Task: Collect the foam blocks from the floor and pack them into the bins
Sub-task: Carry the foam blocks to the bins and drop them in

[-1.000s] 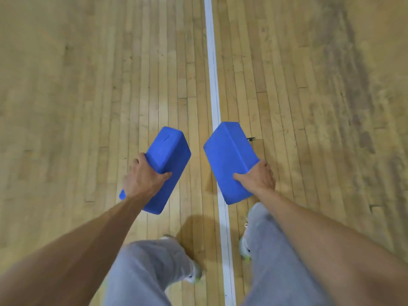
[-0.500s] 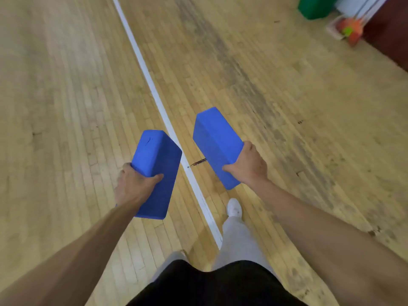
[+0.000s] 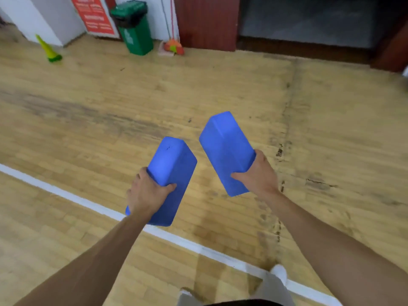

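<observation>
Floor is showing as pale hardwood planks, gym-style, w/ dark worn streaks running across the far left & a scuffed seam dropping down the right side. White line is cutting diagonally from mid left to near right, passing under the arms. Far wall is carrying a white panel on the left, a red-brown wood panel in the centre & a dark grey recess beyond it on the right.

Green wheelie bin w/ black lid is standing against that wall; a white symbol on its front is blurring out, not readable. Red poster just left of it is bearing white writing, too blurred to read. Yellow-green cone is sitting far left; a small orange & green item is lying just right of the bin.

Left grip is clenching round the near end of the left foam block, thumb over the top face. Right grip is grasping the right foam block the same way, approx. mid-length. Both blocks are blue, hanging in the air above the floor, tilting away from the person, near each other but apart, the right one farther out. White shoe & grey trouser leg are showing at the near edge.
</observation>
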`<act>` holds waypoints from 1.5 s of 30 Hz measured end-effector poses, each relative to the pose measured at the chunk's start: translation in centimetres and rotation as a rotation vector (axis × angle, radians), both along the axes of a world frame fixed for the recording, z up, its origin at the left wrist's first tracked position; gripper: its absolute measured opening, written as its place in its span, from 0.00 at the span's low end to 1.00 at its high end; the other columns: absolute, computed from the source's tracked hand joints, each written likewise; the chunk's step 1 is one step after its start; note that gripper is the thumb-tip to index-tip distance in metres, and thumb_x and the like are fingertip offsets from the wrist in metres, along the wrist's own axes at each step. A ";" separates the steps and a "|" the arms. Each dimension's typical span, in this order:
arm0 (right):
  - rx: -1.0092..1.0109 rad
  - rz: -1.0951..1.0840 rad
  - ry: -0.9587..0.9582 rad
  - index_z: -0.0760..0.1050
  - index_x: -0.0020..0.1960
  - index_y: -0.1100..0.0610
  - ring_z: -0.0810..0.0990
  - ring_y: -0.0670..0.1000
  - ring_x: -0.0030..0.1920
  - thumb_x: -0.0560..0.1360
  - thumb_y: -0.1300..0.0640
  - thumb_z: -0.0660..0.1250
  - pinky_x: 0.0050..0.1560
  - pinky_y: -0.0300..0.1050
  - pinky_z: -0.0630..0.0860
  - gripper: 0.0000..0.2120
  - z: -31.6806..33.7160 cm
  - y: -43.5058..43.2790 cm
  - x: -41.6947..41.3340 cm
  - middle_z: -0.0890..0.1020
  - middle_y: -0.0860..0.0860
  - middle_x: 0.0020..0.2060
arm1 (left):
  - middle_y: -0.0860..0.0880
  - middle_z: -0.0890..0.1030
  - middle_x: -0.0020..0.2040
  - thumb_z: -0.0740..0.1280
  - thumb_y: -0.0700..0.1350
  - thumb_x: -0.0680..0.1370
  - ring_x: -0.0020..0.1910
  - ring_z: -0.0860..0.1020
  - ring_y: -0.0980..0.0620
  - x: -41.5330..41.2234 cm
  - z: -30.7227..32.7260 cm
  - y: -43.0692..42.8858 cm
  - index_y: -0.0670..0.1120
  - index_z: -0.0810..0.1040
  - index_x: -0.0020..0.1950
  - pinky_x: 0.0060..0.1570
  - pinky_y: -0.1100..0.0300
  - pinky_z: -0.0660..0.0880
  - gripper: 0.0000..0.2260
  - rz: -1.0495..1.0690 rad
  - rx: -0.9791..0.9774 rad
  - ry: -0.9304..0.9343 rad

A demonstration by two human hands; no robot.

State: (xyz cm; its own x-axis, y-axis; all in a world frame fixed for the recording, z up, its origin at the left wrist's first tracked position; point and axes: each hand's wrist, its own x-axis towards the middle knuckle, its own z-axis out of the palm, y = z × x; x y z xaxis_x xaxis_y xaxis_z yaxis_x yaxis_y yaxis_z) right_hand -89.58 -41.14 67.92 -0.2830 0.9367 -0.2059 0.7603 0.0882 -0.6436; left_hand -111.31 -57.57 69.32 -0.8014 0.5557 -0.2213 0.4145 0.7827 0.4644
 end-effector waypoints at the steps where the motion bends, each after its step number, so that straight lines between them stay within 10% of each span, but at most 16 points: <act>1: -0.001 -0.073 0.002 0.60 0.71 0.54 0.76 0.54 0.60 0.64 0.46 0.75 0.48 0.45 0.69 0.42 -0.1 1.4 3.6 0.73 0.49 0.63 | 0.45 0.75 0.60 0.75 0.60 0.64 0.60 0.74 0.41 2.5 -0.1 2.9 0.44 0.65 0.68 0.59 0.45 0.72 0.39 -0.064 -0.006 -0.016; 13: -0.016 -0.752 -0.031 0.64 0.67 0.59 0.75 0.58 0.60 0.62 0.47 0.77 0.54 0.51 0.73 0.40 -0.7 15.6 45.4 0.74 0.54 0.60 | 0.49 0.76 0.58 0.77 0.58 0.64 0.53 0.76 0.44 40.6 1.4 35.4 0.46 0.68 0.65 0.53 0.49 0.75 0.36 -0.539 0.104 -0.297; 45: -0.121 -1.207 -0.041 0.60 0.71 0.57 0.76 0.58 0.57 0.64 0.44 0.75 0.52 0.53 0.75 0.42 -4.5 79.2 86.9 0.73 0.53 0.60 | 0.51 0.77 0.57 0.78 0.57 0.61 0.55 0.77 0.45 84.2 -4.5 108.8 0.48 0.69 0.63 0.58 0.48 0.74 0.35 -0.968 -0.087 -0.318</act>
State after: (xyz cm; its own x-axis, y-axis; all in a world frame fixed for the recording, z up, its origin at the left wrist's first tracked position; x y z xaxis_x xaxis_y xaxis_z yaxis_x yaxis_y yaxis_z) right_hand -2.68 38.06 63.40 0.7670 0.5679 -0.2987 0.3321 -0.7497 -0.5725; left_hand -27.15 51.22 64.79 0.0858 0.9053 -0.4159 0.7543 0.2137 0.6208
